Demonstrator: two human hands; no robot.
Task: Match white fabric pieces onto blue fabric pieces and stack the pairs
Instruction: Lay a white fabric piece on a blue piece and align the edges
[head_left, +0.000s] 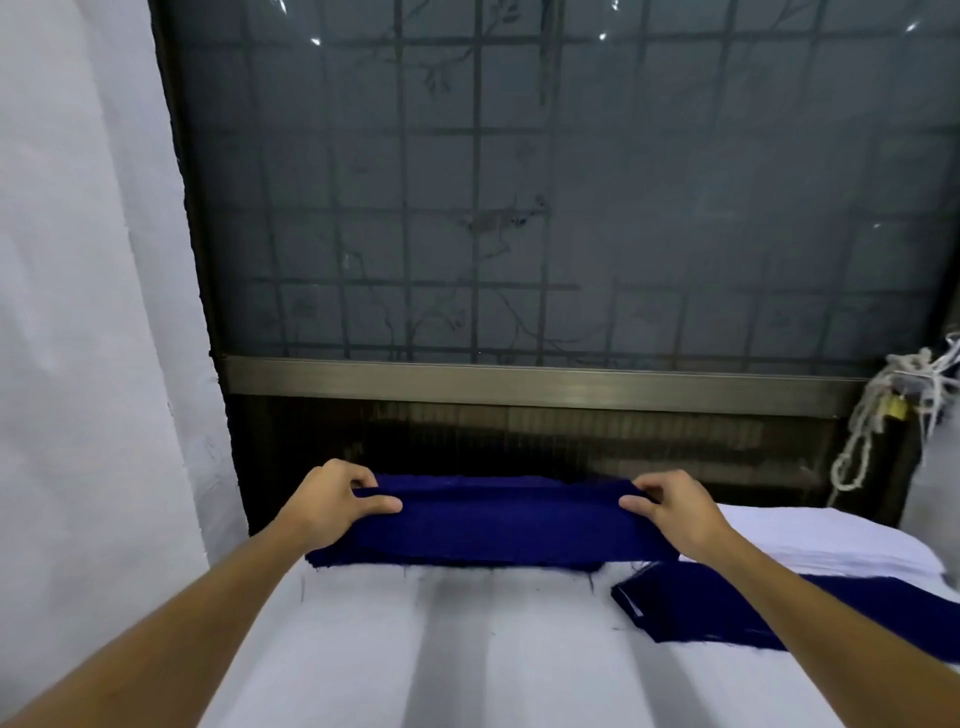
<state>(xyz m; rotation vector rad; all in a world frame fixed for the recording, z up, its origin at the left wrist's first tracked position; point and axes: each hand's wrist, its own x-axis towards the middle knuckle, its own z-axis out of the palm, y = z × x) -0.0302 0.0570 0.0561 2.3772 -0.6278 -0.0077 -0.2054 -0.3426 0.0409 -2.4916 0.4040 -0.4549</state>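
Observation:
A long dark blue fabric piece lies across the far edge of the white work surface. My left hand pinches its left end, thumb on top and fingers curled behind. My right hand pinches its right end the same way. The top piece is lifted slightly off more blue fabric lying under it. A second blue stack lies to the right, partly under my right forearm, with a thin white edge showing at its corner. A pile of white fabric pieces sits at the far right.
A window with a metal grille and a metal sill stands right behind the fabric. A white wall is on the left. White cord and a padlock hang at the right of the window.

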